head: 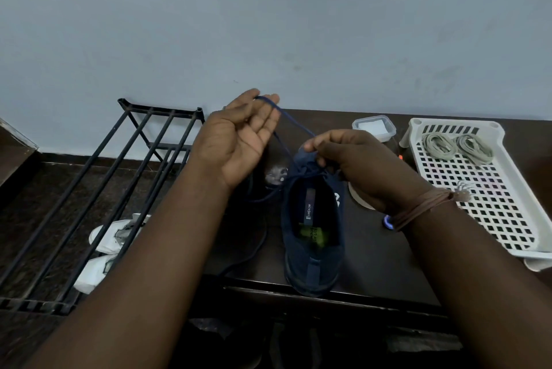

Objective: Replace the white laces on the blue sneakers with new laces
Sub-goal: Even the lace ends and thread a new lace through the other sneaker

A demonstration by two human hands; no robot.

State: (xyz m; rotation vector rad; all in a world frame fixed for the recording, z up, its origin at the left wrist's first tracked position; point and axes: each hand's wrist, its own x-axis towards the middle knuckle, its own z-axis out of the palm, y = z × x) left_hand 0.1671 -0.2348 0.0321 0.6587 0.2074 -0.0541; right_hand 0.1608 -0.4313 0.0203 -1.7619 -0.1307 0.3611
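blue sneaker lower centre, part-laced | left hand spread, dark lace looped over fingers | right hand pinches lace | grey laces unused in tray, right

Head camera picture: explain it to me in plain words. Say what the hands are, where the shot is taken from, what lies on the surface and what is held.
There is no machine here. A person wears a camera on the head, so the single picture looks forward and down along both forearms.

On the dark table stands a navy blue sneaker, heel toward the camera. A dark blue lace rises from its front. The left hand is raised, palm up, with the lace looped over its fingers. The right hand pinches the lace just above the shoe's tongue.

To the right sits a white perforated tray with two coiled grey-beige laces in it. Behind the hands is a small clear lidded box. To the left stands a black metal rack, with white shoes on the floor beneath it.
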